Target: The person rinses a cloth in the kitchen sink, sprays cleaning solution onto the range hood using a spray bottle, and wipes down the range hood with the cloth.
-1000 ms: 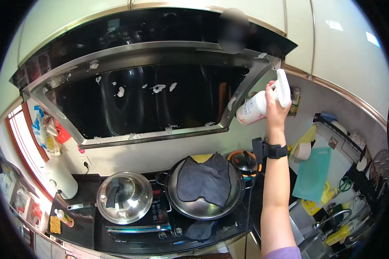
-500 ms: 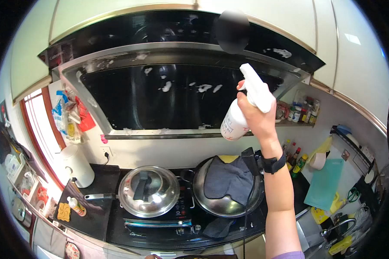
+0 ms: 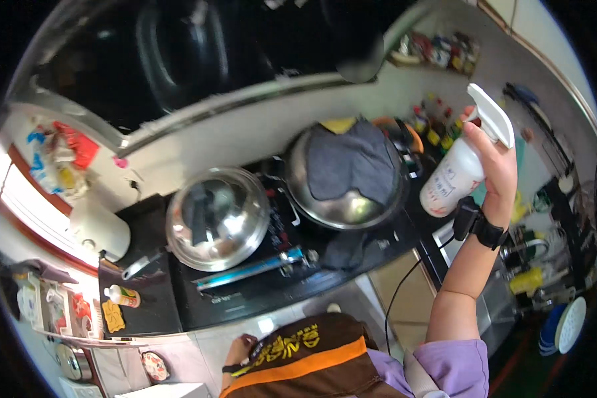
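Observation:
A white spray bottle [image 3: 452, 176] is held at its neck by my right hand [image 3: 497, 159], tilted with its trigger head up, right of the wok. My left hand [image 3: 241, 349] is low beside the brown apron [image 3: 305, 361]; its fingers look curled, but what they hold, if anything, is hidden. A dark grey cloth [image 3: 351, 162] drapes over the lidded wok [image 3: 298, 176]. Left of it, a pan with a domed steel lid [image 3: 217, 219] sits on the stove. At the top is the black range hood [image 3: 179, 60], with only small pale spots visible.
A white kettle [image 3: 101, 229] stands at the counter's left, near a small bottle [image 3: 123, 296] and a yellow sponge [image 3: 113, 316]. Sauce bottles [image 3: 438, 132] stand at the back right. A black cable [image 3: 393, 298] hangs from my right wrist device.
The view has tilted down, bringing the apron and my left hand into sight. My right hand has moved with the spray bottle from before the hood to the right, above the counter.

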Motion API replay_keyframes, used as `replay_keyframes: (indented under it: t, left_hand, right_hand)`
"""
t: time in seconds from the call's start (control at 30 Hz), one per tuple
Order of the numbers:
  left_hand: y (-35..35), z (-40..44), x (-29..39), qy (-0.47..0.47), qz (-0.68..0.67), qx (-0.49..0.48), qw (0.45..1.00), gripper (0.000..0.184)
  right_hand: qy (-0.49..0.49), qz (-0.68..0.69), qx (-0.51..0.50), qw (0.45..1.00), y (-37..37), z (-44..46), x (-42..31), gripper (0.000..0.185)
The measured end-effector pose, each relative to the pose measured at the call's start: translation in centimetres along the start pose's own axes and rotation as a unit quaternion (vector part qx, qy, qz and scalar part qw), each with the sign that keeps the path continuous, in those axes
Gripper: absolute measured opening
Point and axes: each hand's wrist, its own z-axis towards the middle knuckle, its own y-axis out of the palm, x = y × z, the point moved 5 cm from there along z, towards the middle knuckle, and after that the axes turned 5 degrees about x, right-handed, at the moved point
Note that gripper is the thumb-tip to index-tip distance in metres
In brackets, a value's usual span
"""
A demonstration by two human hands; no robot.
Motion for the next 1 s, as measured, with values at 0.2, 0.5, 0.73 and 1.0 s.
replay_keyframes:
  t: [0.2,0.5,0.73,1.0]
  left_hand:
    - [0.5,2.8,7.2,0.092,0.068,-0.072,0.991,0.024]
    - [12.2,13.4,33.4,0.373,0.184,-0.171,0.893,0.045]
    - [19.5,19.8,38.2,0.281,0.282,0.040,0.916,0.037]
    - [11.7,15.3,41.2,0.279,-0.065,-0.109,0.952,0.016]
  right_hand:
    - [0.014,-0.299,0.129,0.945,-13.7,-2.7,22.0,0.046]
    - [0.156,-0.293,0.182,0.925,-12.7,-12.9,44.8,0.055]
    - [0.239,-0.270,0.159,0.919,-12.4,-12.3,45.8,0.087]
    - [0.190,-0.260,0.173,0.931,-12.6,-23.2,39.4,0.049]
